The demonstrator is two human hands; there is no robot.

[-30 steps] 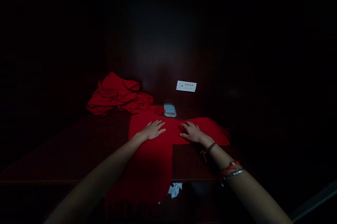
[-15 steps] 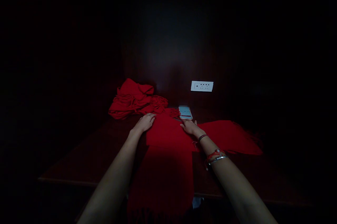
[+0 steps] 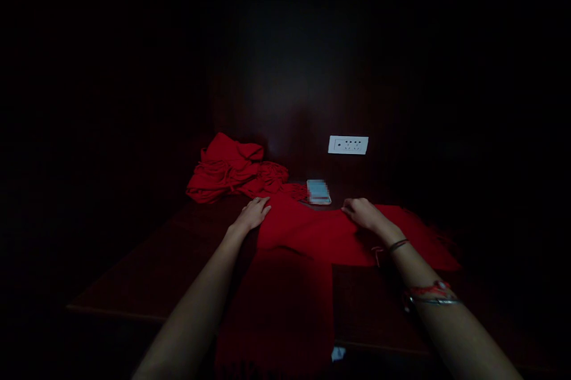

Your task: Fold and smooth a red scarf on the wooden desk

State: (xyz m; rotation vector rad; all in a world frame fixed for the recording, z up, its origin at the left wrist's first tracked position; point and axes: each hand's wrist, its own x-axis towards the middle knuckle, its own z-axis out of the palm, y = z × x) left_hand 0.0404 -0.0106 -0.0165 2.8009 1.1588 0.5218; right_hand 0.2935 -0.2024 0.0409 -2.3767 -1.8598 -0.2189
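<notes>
A red fringed scarf (image 3: 276, 302) lies across the table, its near end hanging past the front edge and another stretch of red cloth (image 3: 414, 237) reaching out to the right. My left hand (image 3: 255, 213) rests on the scarf's far left corner with fingers extended. At the far edge of the cloth, to the right of the phone, my right hand (image 3: 362, 213) has its fingers curled in a pinch on the red fabric. Small creases run through the cloth between my hands. Whether the right stretch is the same scarf, I cannot tell.
A rumpled heap of red scarves (image 3: 227, 169) sits at the back left of the dark table (image 3: 147, 261). A phone (image 3: 318, 191) with a lit screen lies near the wall. A white socket plate (image 3: 348, 145) is on the wall. The surroundings are very dark.
My right hand has moved right, away from the phone, and its fingers have closed on the cloth. Red fabric now spans between my hands with fresh creases. My left hand stays at the corner.
</notes>
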